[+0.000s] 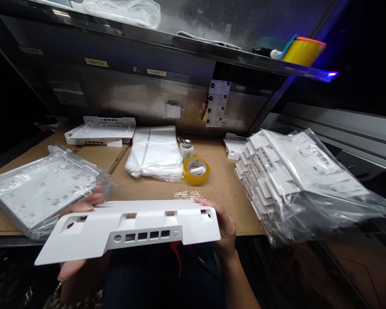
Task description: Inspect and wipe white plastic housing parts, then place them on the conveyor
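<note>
A white plastic housing [141, 223] with a row of square port cut-outs along its edge is held up in front of me, over the near edge of the bench. My left hand [80, 208] grips its left end, thumb and fingers on opposite faces, the palm mostly hidden behind it. Around the right end, my right hand [227, 227] is closed, with fingertips on the top edge. Left of the housing lies a bagged white panel [41, 189], close to my left hand. Clear plastic bags [154, 150] are stacked behind it, beside a roll of yellow tape [196, 171].
Bagged white housings [276, 171] form a tall pile at the right. More bare housings stand at the back left [103, 131] and back right [234, 145]. A pump bottle [186, 149] is behind the tape. Overhead, a shelf [212, 49] carries a yellow container [304, 51]. Cardboard [218, 189] covers the bench.
</note>
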The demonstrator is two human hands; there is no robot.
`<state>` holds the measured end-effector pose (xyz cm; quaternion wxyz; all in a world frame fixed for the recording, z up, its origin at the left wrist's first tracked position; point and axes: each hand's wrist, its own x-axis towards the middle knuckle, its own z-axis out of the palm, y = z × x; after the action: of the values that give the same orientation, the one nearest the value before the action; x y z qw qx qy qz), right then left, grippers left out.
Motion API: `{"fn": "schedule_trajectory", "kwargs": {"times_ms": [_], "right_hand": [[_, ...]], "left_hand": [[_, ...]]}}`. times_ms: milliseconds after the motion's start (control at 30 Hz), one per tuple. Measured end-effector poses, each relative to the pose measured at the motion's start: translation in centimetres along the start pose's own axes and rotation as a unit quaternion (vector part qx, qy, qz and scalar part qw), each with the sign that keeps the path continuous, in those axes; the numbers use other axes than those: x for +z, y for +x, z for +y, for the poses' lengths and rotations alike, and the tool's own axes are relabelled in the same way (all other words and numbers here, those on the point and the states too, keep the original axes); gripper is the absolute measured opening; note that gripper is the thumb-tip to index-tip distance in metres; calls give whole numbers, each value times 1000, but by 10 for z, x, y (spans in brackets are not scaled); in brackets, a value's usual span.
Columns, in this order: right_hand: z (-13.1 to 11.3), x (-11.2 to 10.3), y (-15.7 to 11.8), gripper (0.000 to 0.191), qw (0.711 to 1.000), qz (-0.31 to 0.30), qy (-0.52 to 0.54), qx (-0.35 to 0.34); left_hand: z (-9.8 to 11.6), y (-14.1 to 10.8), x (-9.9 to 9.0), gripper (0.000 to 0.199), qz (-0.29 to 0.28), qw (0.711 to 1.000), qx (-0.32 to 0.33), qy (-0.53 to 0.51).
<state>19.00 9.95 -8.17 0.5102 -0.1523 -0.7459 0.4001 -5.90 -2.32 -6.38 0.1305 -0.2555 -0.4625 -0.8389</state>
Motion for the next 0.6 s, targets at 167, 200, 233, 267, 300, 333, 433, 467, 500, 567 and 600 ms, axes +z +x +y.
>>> {"fn": "schedule_trajectory", "kwargs": {"times_ms": [167,200,233,267,300,333,433,467,500,567,600], "right_hand": [[5,0,-2,44,1000,5,0,-4],[6,0,-2,44,1000,6,1,-5],[6,0,-3,43,1000,7,1,-6],[6,-1,-4,43,1000,10,2,-8],[7,-1,-5,42,1000,12,3,-11],[7,-2,-6,41,1000,14,5,-14],[11,-2,-11,33,999,27,21,-13],[13,-3,-12,31,999,34,29,-11],[14,-3,-12,31,998,40,36,-12],[18,-3,-12,32,997,50,49,-21],[19,-4,-11,33,997,51,53,-30]], "left_hand": [[-5,-2,-3,85,-23,999,23,-42],[-8,-2,-7,86,-38,998,28,-40],[-11,-2,-11,88,-52,997,39,-39],[-14,-2,-16,88,-71,996,49,-39],[-17,-2,-20,89,-91,993,63,-40],[-19,-2,-23,90,-108,990,77,-44],[-16,-7,-27,92,-143,983,96,-60],[-10,-9,-26,94,-137,986,63,-71],[-3,-10,-24,96,-125,989,8,-84],[16,-12,-18,100,-96,974,-175,-109],[26,-11,-16,95,-97,958,-249,-107]]}}
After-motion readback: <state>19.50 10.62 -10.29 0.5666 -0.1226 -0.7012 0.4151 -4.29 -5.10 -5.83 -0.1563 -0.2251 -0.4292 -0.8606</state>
